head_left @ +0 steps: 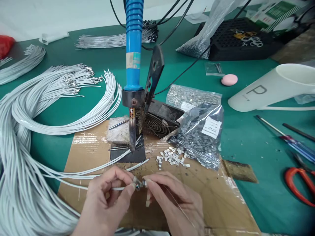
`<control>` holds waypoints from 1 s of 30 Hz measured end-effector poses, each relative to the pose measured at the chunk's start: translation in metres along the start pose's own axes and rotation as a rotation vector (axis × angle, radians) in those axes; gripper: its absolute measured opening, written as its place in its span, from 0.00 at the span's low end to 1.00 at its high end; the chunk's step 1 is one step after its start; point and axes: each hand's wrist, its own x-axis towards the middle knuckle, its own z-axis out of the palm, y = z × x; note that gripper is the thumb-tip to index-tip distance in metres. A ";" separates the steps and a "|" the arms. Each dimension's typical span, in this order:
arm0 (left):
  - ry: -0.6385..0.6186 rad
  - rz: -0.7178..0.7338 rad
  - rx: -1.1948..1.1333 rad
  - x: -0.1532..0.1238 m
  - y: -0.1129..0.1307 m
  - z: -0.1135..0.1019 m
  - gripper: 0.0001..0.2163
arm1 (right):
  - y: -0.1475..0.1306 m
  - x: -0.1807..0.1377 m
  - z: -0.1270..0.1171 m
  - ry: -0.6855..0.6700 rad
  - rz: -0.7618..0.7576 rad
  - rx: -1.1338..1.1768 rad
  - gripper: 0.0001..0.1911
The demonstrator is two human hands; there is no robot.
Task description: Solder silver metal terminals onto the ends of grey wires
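My left hand is closed on a white cable, pinching it near a small metal connector at its end. My right hand is closed too, and its thumb and forefinger pinch a small silver metal piece against that connector. A thin wire runs across the right palm. Just above my hands hangs a soldering iron with a blue handle, tip down, held in a black metal stand. Loose small metal pieces lie on the cardboard beyond my right hand.
White cable bundles fill the left side. Behind the iron tip sit a pale block and a small black fan. To the right are bags of parts, a white cup, a pink egg-shaped object and red-handled scissors.
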 end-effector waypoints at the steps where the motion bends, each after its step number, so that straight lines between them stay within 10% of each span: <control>1: 0.002 0.000 -0.002 0.000 0.001 0.000 0.07 | 0.000 0.001 0.001 -0.020 -0.006 -0.003 0.07; 30: 0.085 0.096 0.061 0.002 0.004 0.008 0.06 | 0.006 0.001 -0.005 -0.047 -0.310 -0.286 0.12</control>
